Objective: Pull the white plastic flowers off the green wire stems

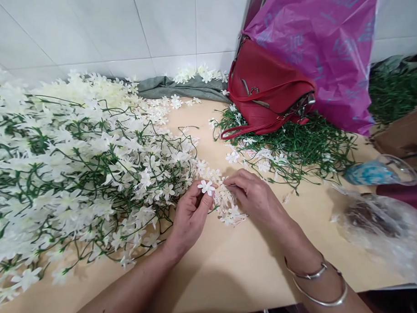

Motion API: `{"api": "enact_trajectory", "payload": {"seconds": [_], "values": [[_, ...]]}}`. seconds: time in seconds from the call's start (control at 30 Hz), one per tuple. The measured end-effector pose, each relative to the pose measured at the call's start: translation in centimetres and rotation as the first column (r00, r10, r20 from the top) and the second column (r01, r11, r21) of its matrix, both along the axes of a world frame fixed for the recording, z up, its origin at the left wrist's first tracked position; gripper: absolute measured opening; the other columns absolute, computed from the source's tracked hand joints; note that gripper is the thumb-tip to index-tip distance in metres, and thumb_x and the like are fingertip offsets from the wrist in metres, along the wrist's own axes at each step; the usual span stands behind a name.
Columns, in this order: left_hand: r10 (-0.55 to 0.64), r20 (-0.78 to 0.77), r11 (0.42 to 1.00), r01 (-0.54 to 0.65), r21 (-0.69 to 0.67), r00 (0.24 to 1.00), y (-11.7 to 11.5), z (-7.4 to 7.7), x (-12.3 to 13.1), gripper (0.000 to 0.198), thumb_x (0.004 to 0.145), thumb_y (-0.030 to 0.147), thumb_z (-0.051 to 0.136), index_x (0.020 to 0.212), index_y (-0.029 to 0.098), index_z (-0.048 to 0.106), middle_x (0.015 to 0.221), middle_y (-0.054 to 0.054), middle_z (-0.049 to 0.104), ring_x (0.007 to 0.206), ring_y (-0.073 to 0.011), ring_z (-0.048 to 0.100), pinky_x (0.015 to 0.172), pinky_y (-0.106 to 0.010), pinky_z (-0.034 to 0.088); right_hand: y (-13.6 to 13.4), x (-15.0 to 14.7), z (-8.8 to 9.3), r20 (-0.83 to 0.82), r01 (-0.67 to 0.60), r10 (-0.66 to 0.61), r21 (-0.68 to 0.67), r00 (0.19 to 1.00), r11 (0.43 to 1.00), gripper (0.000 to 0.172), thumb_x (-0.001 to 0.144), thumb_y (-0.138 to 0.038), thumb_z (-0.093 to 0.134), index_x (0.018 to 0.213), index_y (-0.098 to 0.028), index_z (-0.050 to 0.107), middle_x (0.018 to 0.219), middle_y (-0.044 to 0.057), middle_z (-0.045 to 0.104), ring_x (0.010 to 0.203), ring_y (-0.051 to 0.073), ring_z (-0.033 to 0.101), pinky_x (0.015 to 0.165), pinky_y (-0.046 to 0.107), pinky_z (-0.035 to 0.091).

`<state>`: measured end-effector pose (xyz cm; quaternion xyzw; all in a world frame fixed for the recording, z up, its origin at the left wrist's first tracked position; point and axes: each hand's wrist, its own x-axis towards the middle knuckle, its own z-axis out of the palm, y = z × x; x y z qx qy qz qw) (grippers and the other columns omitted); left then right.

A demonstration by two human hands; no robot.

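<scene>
My left hand (191, 212) is closed, pinching a white artificial flower (207, 188) between thumb and fingers, its petals facing up. Close by on the right, my right hand (252, 193) has its fingertips pressed together over a small pile of loose white flower pieces (229, 213); whatever is in that pinch is too small to make out. A large heap of white artificial flowers on green stems (92, 169) fills the table's left side, reaching up to my left hand. Beyond my right hand lies a bunch of green stems (297, 146) with a few white blossoms among them.
A red handbag (270, 81) rests on the green stems, beside a purple plastic bag (331, 47). To the right are a clear cup with blue contents (371, 172), a clear plastic bag (385, 232) and a cardboard box (404, 131). A tiled wall (169, 25) stands behind the table.
</scene>
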<state>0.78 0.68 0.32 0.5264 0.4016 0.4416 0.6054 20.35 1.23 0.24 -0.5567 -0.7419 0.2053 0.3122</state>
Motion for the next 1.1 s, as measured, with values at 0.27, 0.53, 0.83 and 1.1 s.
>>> {"api": "enact_trajectory", "payload": {"seconds": [0.27, 0.53, 0.83, 1.1], "values": [[0.058, -0.004, 0.998, -0.058, -0.019, 0.998, 0.1, 0.1, 0.4, 0.031, 0.095, 0.049, 0.066, 0.099, 0.018, 0.064, 0.079, 0.001, 0.056, 0.07, -0.0118, 0.049, 0.065, -0.022, 0.044, -0.5, -0.4, 1.5, -0.153, 0.086, -0.058, 0.181, 0.987, 0.98, 0.014, 0.099, -0.018, 0.06, 0.096, -0.025, 0.072, 0.09, 0.005, 0.067, 0.086, 0.021, 0.066, 0.079, 0.036, 0.053], [0.043, -0.001, 0.998, -0.043, -0.039, 0.999, 0.2, -0.1, 0.3, 0.029, 0.096, 0.046, 0.066, 0.092, 0.018, 0.062, 0.081, 0.001, 0.057, 0.07, -0.0108, 0.05, 0.067, -0.021, 0.046, 0.7, -0.4, -0.4, -0.089, 0.117, -0.105, 0.15, 0.99, 0.982, 0.016, 0.096, -0.018, 0.062, 0.092, -0.026, 0.075, 0.1, 0.008, 0.074, 0.102, 0.027, 0.065, 0.092, 0.046, 0.052], [0.071, 0.071, 0.995, -0.066, -0.07, 0.995, 0.3, -0.2, 0.5, 0.029, 0.091, 0.041, 0.074, 0.108, 0.019, 0.067, 0.097, -0.003, 0.07, 0.088, -0.0155, 0.063, 0.077, -0.023, 0.052, -1.6, -3.1, 1.4, -0.379, 0.223, -0.189, 0.047, 0.906, 0.974, 0.008, 0.095, -0.027, 0.067, 0.093, -0.026, 0.075, 0.094, 0.004, 0.078, 0.09, 0.023, 0.073, 0.088, 0.04, 0.058], [0.101, 0.114, 0.995, -0.097, -0.035, 0.988, 0.4, 0.0, 0.5, 0.027, 0.089, 0.044, 0.075, 0.091, 0.018, 0.066, 0.082, 0.0, 0.067, 0.075, -0.0129, 0.06, 0.07, -0.022, 0.052, -1.7, -3.7, 1.8, -0.476, 0.196, -0.163, 0.021, 0.864, 0.98, 0.007, 0.094, -0.02, 0.067, 0.09, -0.025, 0.072, 0.097, 0.004, 0.075, 0.094, 0.021, 0.071, 0.09, 0.037, 0.055]]}}
